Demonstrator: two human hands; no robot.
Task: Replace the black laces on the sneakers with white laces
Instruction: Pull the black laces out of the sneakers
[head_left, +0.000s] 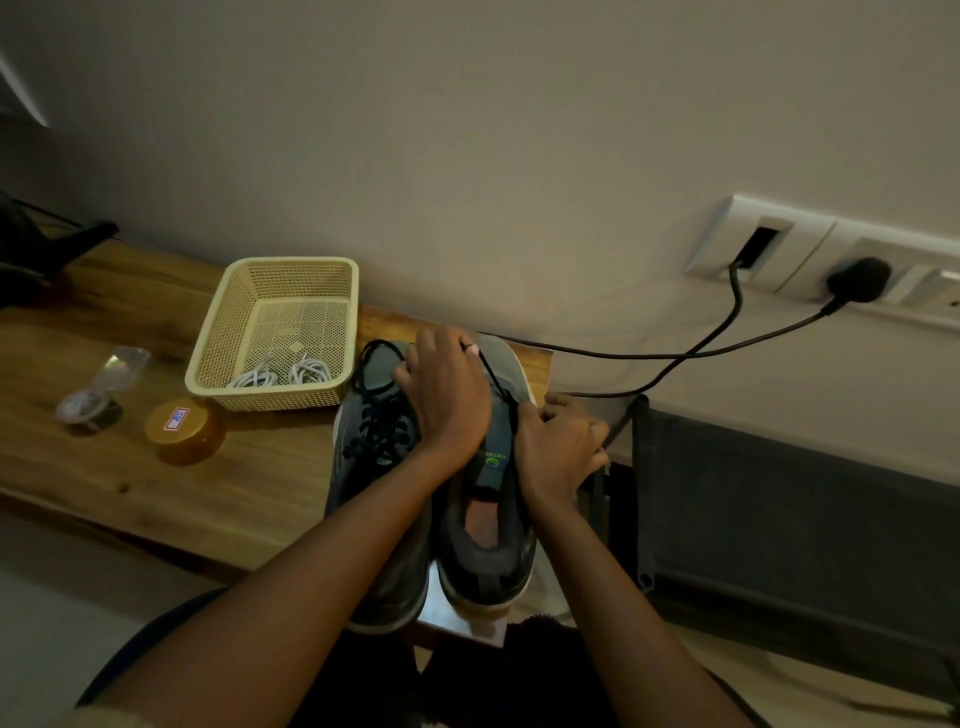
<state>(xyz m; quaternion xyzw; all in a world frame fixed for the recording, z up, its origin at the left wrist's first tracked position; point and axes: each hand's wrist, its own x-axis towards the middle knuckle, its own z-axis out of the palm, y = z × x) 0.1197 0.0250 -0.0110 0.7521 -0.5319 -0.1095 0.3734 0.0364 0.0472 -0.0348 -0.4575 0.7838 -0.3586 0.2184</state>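
Left hand (447, 395) pinches the black lace (493, 379), drawn far-left from the right sneaker (491, 467), whose right side the curled right hand (561, 441) grips.

Round amber jar w/ gold lid (185, 435): white sticker w/ red-blue border (176, 419) on the lid. It has a short dark mark, approx 2 chars, too blurred to read. Grey sneaker w/ open tongue (493, 569): green lettering + round green logo (493, 461) on the tongue, letters too small to make out.
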